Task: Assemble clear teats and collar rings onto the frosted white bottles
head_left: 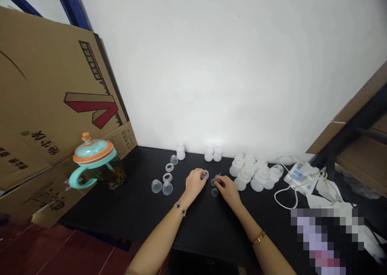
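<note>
My left hand (196, 180) is curled around a whitish bottle collar ring (206, 173) at the middle of the black table. Just right of it, my right hand (227, 188) pinches a small clear bottle nipple (213, 182), partly covered by the fingers. Another clear nipple (215, 192) lies below those fingertips, and one more (218, 174) sits just behind them. Left of my hands are two loose collar rings (169, 167) and several clear dome caps (156, 186). Two white bottles (209, 154) stand near the wall.
A group of several capped baby bottles (242, 179) stands to the right. Beyond them lie white cables (290, 206) and a power strip (302, 176). A teal-lidded pitcher (96, 164) and a large cardboard box (54, 85) are on the left. One more bottle (180, 152) stands by the wall.
</note>
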`<act>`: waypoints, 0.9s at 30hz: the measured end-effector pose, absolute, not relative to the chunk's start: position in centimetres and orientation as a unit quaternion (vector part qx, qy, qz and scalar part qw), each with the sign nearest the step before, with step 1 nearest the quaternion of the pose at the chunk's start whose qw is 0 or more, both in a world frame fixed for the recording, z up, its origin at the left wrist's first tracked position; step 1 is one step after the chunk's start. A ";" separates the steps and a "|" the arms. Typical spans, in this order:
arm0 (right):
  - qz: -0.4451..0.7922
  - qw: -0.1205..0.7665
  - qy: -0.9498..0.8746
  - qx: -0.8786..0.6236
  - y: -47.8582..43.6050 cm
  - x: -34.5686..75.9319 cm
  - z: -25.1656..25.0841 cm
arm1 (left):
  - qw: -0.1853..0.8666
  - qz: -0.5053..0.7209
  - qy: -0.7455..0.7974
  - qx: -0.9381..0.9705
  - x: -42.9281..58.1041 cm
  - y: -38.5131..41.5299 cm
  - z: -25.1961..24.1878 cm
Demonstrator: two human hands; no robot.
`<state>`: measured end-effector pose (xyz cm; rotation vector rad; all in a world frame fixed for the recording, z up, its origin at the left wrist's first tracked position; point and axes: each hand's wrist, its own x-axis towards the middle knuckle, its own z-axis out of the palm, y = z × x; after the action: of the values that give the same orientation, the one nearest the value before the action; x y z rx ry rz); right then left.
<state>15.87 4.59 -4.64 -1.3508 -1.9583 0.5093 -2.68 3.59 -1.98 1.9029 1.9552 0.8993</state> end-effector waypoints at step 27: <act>0.484 0.447 -0.558 -0.505 4.4 15.6 -3.1 | 0.267 0.515 0.543 0.608 -1.6 3.2 -1.4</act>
<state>15.56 4.40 -3.15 -1.2508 -1.3809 1.1987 -1.63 3.19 -1.39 1.6406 1.4656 1.3896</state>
